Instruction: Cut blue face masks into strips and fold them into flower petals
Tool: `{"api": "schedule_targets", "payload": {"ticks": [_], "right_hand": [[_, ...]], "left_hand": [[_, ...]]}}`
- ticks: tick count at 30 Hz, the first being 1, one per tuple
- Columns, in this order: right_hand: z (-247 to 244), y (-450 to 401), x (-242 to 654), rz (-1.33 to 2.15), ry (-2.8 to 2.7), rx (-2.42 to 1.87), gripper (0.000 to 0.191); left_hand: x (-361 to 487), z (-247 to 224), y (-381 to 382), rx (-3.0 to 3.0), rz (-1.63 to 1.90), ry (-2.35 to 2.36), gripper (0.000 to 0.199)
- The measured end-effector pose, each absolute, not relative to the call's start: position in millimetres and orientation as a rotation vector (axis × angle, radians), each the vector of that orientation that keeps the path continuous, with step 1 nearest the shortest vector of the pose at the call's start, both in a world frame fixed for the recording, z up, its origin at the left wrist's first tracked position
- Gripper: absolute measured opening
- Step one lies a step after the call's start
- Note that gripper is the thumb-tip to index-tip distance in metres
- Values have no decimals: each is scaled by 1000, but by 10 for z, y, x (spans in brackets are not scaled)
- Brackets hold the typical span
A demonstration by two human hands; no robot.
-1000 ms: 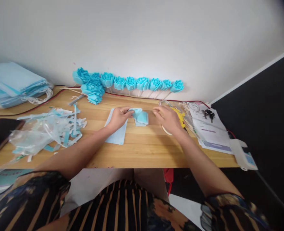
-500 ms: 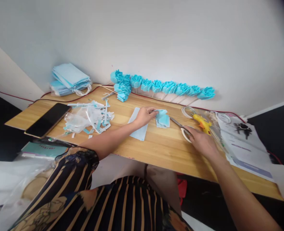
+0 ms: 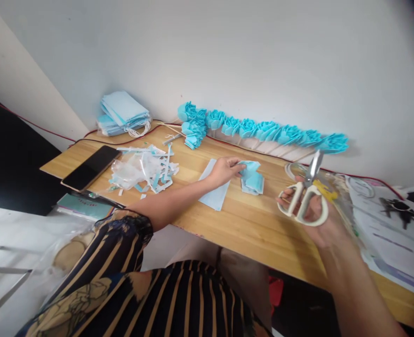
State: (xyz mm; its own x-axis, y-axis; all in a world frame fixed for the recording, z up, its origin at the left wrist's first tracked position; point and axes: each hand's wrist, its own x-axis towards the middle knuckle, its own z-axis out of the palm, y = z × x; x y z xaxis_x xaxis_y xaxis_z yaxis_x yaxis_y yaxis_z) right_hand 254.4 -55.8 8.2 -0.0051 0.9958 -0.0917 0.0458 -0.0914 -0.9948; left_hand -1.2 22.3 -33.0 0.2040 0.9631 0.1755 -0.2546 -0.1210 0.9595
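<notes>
My left hand (image 3: pixel 227 169) is closed, fingertips pinching a light-blue fabric piece (image 3: pixel 251 167) over a small stack of blue pieces (image 3: pixel 253 183). Beneath that wrist lies a flat pale-blue sheet (image 3: pixel 214 201) on the wooden table. My right hand (image 3: pixel 312 210) is raised above the table, palm up, with white-handled scissors (image 3: pixel 306 194) in it. Their metal blades point up and away, toward the wall. Part of the yellow glue gun (image 3: pixel 324 189) is hidden behind the scissors and hand.
Blue fabric flowers on sticks (image 3: pixel 266 131) line the wall. Folded blue masks (image 3: pixel 124 112) lie at the back left, a black phone (image 3: pixel 91 167) in front. Cut scraps and clear plastic (image 3: pixel 144 171) lie left of centre. Keys (image 3: pixel 400 210) rest on papers (image 3: pixel 375 224) at the right.
My right hand has lifted and turned over, swinging the scissors away from the blue pieces so their blades point up. My left hand still pinches the blue piece. The view has shifted.
</notes>
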Motion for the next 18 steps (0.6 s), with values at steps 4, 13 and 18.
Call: {"api": "schedule_targets", "payload": {"ticks": [4, 13, 18], "right_hand": [[40, -548, 2390, 1389, -1276, -1203, 78], [216, -176, 2175, 1441, -1236, -929, 53], [121, 6, 2154, 1707, -1106, -741, 48]], "left_hand": [[-47, -275, 198, 1091, 1236, 687, 33], [-134, -171, 191, 721, 1244, 572, 22], [-157, -124, 209, 546, 1266, 562, 9]]}}
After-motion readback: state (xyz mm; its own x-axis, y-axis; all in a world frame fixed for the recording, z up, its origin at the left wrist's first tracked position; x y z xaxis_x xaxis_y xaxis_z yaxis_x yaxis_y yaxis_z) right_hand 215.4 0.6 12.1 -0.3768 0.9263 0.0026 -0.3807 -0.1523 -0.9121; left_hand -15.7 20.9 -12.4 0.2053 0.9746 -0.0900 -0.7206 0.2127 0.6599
